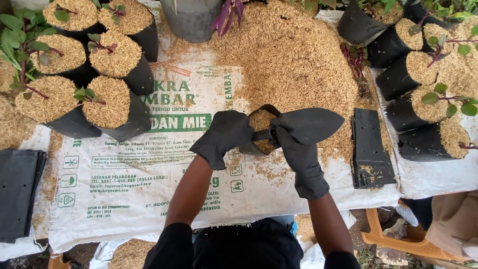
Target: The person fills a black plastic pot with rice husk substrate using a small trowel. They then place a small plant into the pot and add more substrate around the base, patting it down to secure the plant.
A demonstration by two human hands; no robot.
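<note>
Woven sack (149, 199) under gloved hands (226, 135) (298, 149) gripping floppy black bag (261, 130), spade-shaped trowel (308, 124).

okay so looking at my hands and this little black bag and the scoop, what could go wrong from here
1. The left hand holds the soft black bag by one rim only; it could sag shut and husks may spill onto the white sack.
2. The trowel in the right hand sits partly outside the bag's mouth, so husks might miss.
</note>
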